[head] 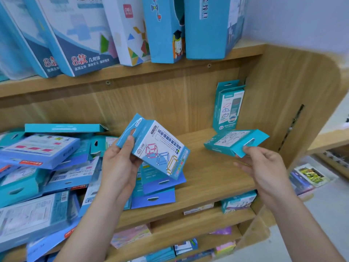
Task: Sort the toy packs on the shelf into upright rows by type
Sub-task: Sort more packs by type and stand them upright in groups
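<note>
Head cam: mid-sort, a pack in each hand. Left hand (120, 163) grips cube pack (156, 148) at its hang-tab end, thumb across the tab. It's held tilted, left of the upright pack (229, 105). Right hand (264, 167) pinches teal pack (234, 141) by its tab with thumb and forefinger, other fingers loose. Teal pack lies near flat, just in front of and below the upright pack; can't tell if it touches the shelf (207, 176). Upright pack is the only one standing. Pile (47, 167) of unsorted packs sits well left of it, flat and crossed.

My read: starting the row at the upright pack. Teal print looks like the same type, not certain. Next move calls for turning teal pack vertical, tab up, and seating it flush against the upright pack. Cube pack likely needs its own row further left.
</note>
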